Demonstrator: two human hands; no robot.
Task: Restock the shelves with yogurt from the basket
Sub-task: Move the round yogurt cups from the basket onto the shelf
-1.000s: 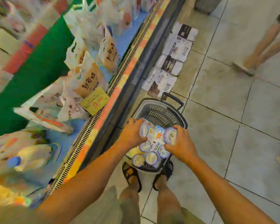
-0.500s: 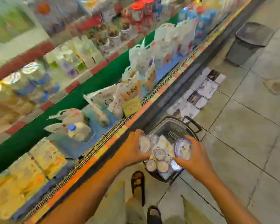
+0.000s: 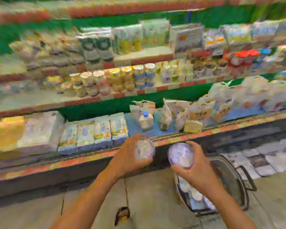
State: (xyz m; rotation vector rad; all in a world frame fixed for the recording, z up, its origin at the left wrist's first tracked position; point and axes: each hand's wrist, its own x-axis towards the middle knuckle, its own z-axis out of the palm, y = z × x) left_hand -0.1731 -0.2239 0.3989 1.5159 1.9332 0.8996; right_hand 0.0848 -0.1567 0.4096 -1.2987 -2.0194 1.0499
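By shelf edge | left hand grips yogurt | right hand grips yogurt

Heavy blur: bottom shelf carries boxed packs left, blue-capped bottle centre, pouches right; tiled floor bears basket, with flat cartons near it.

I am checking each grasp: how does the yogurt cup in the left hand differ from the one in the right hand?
The left cup, in the left hand, is higher, in front of the shelf edge; the right cup, in the right hand, is lower. The right cup shows a wide round purple-rimmed face; the left cup looks narrower. Both are blurred, pale, and gripped by curled fingers.
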